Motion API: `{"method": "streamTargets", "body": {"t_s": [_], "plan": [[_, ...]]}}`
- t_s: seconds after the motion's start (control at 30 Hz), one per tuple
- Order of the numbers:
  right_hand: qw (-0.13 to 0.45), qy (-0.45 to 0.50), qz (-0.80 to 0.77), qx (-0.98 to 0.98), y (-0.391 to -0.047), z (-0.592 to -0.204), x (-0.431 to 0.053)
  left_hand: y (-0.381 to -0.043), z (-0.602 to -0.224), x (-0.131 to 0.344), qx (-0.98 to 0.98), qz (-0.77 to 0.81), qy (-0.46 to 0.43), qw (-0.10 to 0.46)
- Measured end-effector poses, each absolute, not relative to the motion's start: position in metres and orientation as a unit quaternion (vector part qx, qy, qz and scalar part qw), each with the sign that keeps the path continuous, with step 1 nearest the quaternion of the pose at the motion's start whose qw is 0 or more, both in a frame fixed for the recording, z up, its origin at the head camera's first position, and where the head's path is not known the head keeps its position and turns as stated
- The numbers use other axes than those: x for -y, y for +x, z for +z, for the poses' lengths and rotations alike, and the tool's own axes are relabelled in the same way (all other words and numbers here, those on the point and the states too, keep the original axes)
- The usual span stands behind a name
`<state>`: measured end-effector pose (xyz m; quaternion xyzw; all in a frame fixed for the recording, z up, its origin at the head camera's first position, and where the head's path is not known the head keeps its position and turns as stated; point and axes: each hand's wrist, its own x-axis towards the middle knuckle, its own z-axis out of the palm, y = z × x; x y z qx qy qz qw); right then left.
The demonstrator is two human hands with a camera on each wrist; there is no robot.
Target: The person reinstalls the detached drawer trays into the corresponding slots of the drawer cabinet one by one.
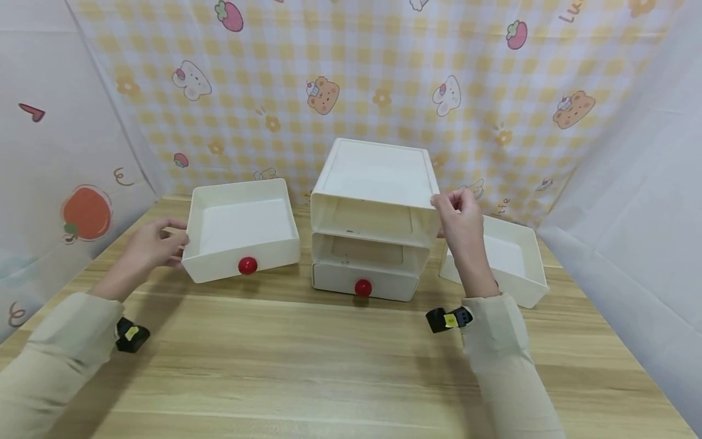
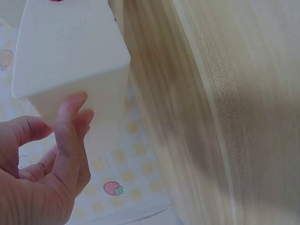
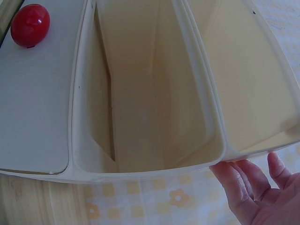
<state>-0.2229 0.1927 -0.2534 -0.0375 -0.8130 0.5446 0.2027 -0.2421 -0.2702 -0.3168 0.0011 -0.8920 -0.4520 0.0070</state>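
Note:
A white drawer [image 1: 241, 225] with a red round knob [image 1: 248, 266] lies left of a white three-tier drawer cabinet [image 1: 378, 174]. The fingers of my left hand [image 1: 156, 242] touch the drawer's left side wall; the left wrist view shows the fingertips [image 2: 77, 98] against that wall. At the cabinet's upper right front corner, my right hand [image 1: 463, 222] rests its fingertips against the right side. In the right wrist view the fingers [image 3: 229, 180] touch the outer wall beside the top two hollow slots. The bottom slot holds a drawer [image 1: 334, 279] with a red knob [image 1: 363, 288].
Another white drawer [image 1: 507, 259] lies to the right of the cabinet, partly behind my right forearm. Everything stands on a wood-grain table [image 1: 307, 366]. A yellow checked cloth [image 1: 362, 67] hangs behind, with pale cloth walls at both sides.

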Motion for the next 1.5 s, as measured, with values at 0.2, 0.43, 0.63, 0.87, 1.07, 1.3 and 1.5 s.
{"method": "streamTargets", "body": {"t_s": [0.2, 0.43, 0.63, 0.87, 1.07, 1.3, 1.5], "plan": [[0.203, -0.036, 0.543, 0.814, -0.224, -0.254, -0.192, -0.236, -0.314, 0.272, 0.893, -0.45, -0.009, 0.003], [0.201, -0.037, 0.543, 0.814, -0.223, -0.254, -0.191, -0.227, -0.311, 0.275, 0.896, -0.444, -0.023, -0.004], [0.199, -0.036, 0.544, 0.814, -0.223, -0.253, -0.19, -0.219, -0.308, 0.277, 0.897, -0.44, -0.038, -0.002], [0.197, -0.035, 0.542, 0.816, -0.223, -0.253, -0.191, -0.208, -0.305, 0.278, 0.903, -0.428, -0.047, -0.002], [0.194, -0.04, 0.539, 0.819, -0.222, -0.253, -0.192, -0.198, -0.302, 0.277, 0.901, -0.431, -0.048, 0.003], [0.194, -0.041, 0.543, 0.816, -0.221, -0.253, -0.191, -0.188, -0.303, 0.282, 0.894, -0.446, -0.052, 0.017], [0.195, -0.041, 0.544, 0.815, -0.221, -0.252, -0.192, -0.18, -0.302, 0.287, 0.888, -0.456, -0.055, 0.022]]}}
